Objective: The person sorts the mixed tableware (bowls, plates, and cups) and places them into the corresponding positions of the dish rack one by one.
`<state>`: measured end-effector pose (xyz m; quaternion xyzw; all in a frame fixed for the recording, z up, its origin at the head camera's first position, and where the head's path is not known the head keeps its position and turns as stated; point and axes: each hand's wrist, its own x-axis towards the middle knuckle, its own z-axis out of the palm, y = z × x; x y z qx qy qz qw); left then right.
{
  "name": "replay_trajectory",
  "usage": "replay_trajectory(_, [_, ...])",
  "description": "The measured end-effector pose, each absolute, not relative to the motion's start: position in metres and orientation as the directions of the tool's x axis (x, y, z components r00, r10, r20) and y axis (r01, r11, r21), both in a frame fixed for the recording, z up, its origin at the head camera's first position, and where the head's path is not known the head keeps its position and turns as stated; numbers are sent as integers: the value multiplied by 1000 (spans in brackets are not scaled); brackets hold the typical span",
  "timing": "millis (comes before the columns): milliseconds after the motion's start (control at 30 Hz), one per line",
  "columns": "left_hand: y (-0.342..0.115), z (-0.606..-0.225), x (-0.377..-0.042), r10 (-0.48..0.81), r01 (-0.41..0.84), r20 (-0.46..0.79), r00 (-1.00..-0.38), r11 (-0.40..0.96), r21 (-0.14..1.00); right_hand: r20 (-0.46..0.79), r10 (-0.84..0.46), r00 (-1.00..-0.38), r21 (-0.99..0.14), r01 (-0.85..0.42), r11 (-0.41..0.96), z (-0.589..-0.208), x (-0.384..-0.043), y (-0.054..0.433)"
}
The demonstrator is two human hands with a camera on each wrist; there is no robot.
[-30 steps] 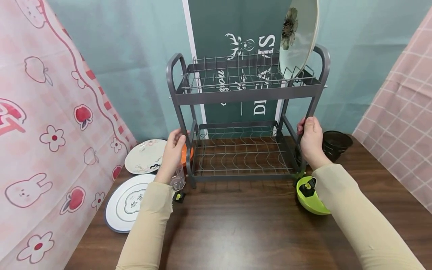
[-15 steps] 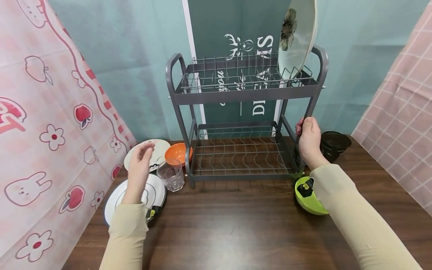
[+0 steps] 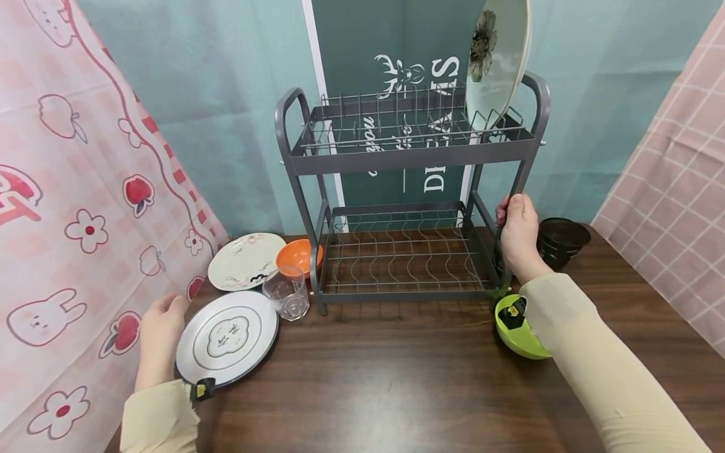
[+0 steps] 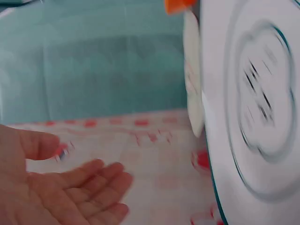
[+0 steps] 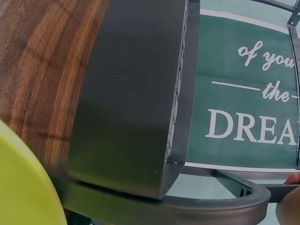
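My right hand (image 3: 519, 236) grips the right front post of a grey two-tier dish rack (image 3: 413, 160). In the right wrist view only a bit of that hand (image 5: 288, 206) shows at the edge. Off to the left, my left hand (image 3: 160, 336) is held beside a white plate (image 3: 192, 340) with a dark blue rim. The left wrist view shows this hand (image 4: 70, 192) palm up, fingers loosely extended, holding nothing. A large plate with a flower (image 3: 498, 63) stands upright in the rack's top tier, at its right end.
Behind the white plate lies a patterned plate (image 3: 240, 261). An orange bowl (image 3: 294, 255) and a clear glass (image 3: 291, 296) stand by the rack's left leg. A green bowl (image 3: 527, 343) is near the right leg, partly under my sleeve, and a black cup (image 3: 563, 239) sits behind it.
My left hand has let go of the rack's left post and moved left and toward me, past the glass and over the white plate to its left side. The right hand keeps its grip.
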<state>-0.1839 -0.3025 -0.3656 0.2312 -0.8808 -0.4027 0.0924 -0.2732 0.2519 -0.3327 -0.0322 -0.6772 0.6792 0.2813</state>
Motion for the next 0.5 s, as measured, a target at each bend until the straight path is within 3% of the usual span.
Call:
replay_trajectory(267, [-334, -379, -169, -458, -484, -186, -869, 713, 506, 347, 417, -840, -935, -345, 83, -332, -274, 249])
replay_trajectory(500, [-344, -390, -167, -420, -468, -205, -884, 776, 423, 351, 444, -825, -930, -361, 64, -332, -275, 248])
